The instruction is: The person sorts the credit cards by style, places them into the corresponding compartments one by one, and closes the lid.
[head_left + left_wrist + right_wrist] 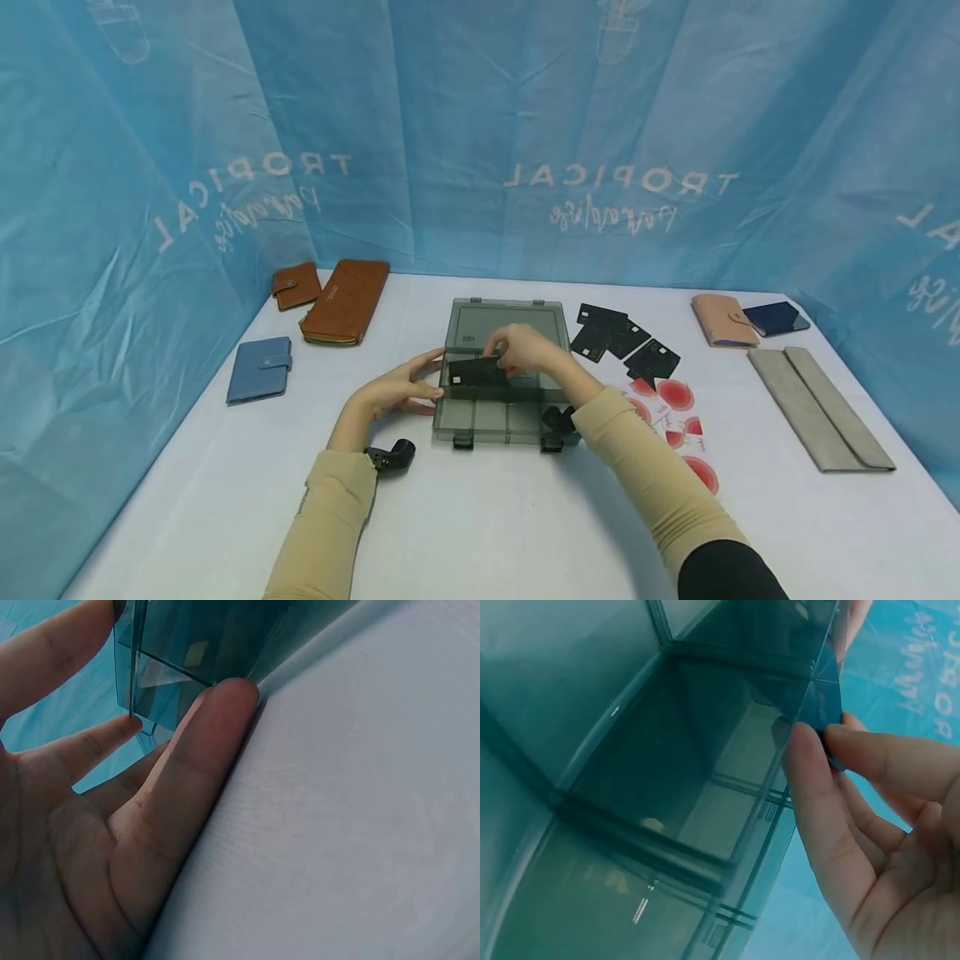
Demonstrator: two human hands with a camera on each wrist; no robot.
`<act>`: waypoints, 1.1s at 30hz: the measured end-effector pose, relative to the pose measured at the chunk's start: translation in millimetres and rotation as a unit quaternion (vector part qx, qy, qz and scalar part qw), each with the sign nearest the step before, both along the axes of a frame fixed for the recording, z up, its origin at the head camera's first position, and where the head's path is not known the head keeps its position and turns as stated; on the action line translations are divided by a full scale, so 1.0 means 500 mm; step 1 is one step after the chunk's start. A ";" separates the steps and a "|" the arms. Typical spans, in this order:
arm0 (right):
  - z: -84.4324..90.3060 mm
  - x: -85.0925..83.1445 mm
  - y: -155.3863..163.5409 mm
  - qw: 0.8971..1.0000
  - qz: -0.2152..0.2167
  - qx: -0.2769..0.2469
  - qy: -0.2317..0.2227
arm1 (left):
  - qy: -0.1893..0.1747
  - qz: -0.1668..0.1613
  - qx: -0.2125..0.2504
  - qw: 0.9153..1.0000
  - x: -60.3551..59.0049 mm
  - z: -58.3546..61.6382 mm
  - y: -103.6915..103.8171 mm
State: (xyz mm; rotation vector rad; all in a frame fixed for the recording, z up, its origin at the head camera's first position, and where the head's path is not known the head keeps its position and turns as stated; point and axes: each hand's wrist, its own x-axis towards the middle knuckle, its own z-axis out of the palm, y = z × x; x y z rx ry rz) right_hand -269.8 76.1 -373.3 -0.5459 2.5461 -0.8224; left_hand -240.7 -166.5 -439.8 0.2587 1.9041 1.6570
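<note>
Right hand [525, 350] pinches black card [480, 372] over box [495, 421] (left hand [401, 387] steadies edge).

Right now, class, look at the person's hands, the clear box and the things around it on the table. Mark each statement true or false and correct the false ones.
1. The right hand pinches a black card over the clear box. True.
2. The left hand grips a blue wallet. False: its straight fingers touch the box's left side; the blue wallet lies apart, further left.
3. The box lid is closed. False: it is open, tilted back.
4. More black cards lie to the right of the box. True.
5. The two brown wallets lie at the table's near right. False: the brown wallets lie at the far left.
</note>
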 end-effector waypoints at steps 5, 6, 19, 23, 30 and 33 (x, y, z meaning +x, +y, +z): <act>0.001 0.007 -0.010 0.998 0.025 0.065 -0.003 | -0.001 0.004 0.001 1.000 0.002 0.002 0.001; 0.002 0.008 -0.012 0.997 0.027 0.076 -0.013 | -0.002 0.005 0.001 1.000 0.001 0.002 0.001; 0.010 0.007 0.019 0.992 0.070 0.054 -0.091 | 0.001 0.005 -0.003 1.000 -0.001 0.000 0.000; 0.029 -0.007 0.075 0.998 0.016 -0.046 -0.045 | 0.003 0.002 -0.003 1.000 0.000 -0.002 0.001; 0.006 -0.059 0.193 0.988 -0.131 -0.047 0.070 | 0.007 0.004 -0.004 1.000 0.003 -0.002 -0.001; -0.024 -0.077 0.227 0.984 -0.155 0.010 0.082 | 0.006 0.003 -0.001 1.000 0.002 -0.004 0.000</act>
